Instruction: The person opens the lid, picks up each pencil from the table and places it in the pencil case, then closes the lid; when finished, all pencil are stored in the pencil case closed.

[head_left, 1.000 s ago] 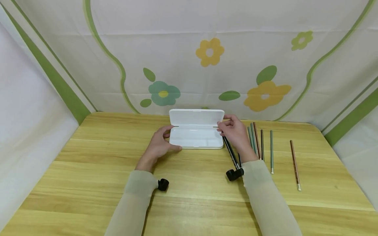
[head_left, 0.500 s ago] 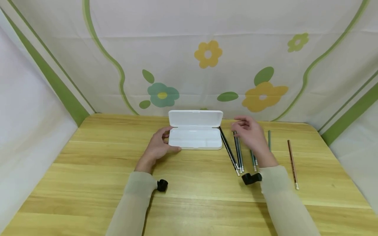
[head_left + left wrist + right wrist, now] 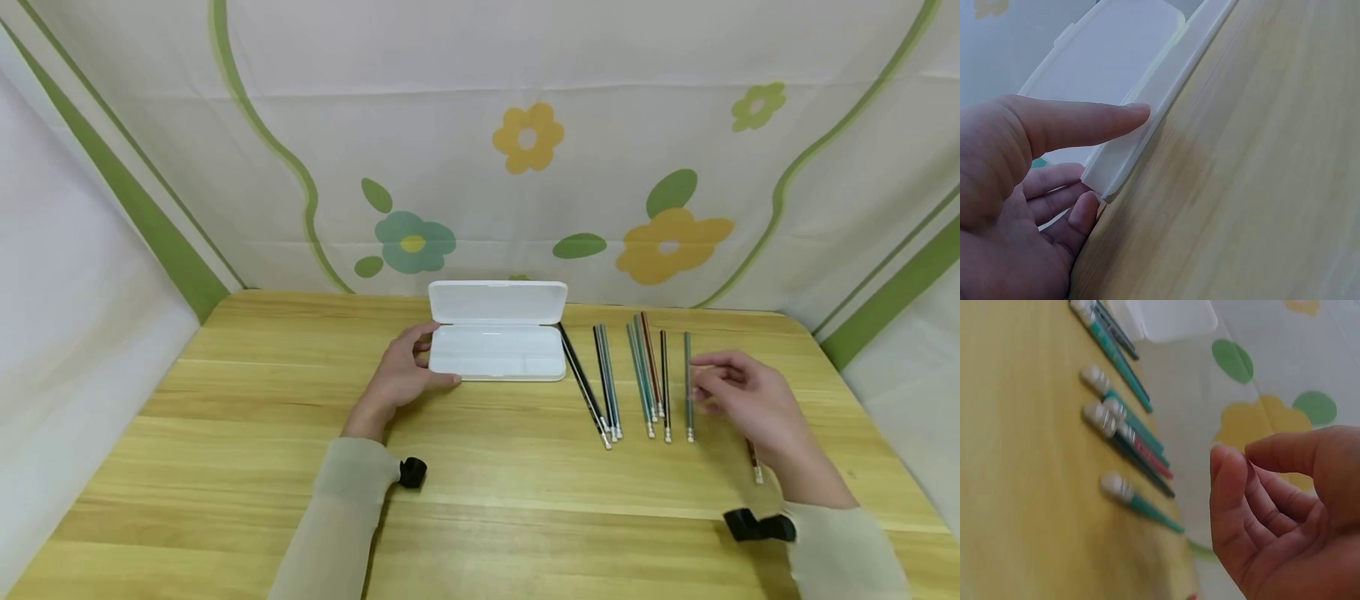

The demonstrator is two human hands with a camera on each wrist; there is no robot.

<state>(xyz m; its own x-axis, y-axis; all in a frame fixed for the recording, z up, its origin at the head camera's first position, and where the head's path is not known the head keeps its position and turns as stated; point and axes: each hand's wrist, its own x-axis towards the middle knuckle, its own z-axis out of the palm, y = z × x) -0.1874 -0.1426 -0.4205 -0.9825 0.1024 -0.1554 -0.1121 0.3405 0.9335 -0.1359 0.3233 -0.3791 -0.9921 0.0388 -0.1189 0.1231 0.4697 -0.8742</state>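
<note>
A white pencil case (image 3: 442,372) stands with its lid (image 3: 498,303) raised at the back of the table. My left hand (image 3: 397,372) grips its left end, thumb along the front wall (image 3: 1125,147) and the other fingers curled behind. Over the table's right side, my right hand (image 3: 753,408) hovers with loosely bent fingers; the right wrist view finds nothing between thumb and index finger. Just left of that hand lies a green pencil (image 3: 688,408). A brown pencil (image 3: 756,467) sits beneath the hand, mostly hidden by it.
Between case and right hand lie several pencils: black ones (image 3: 581,383) against the case's right side, a pair (image 3: 609,392), then green and brown ones (image 3: 642,383) and a black one (image 3: 665,392). A flowered cloth (image 3: 465,167) hangs behind the wooden table (image 3: 480,500).
My right hand has left the case's right end and moved right, past the pencils and toward the viewer, uncovering most of them. The left hand and the case stay in place.
</note>
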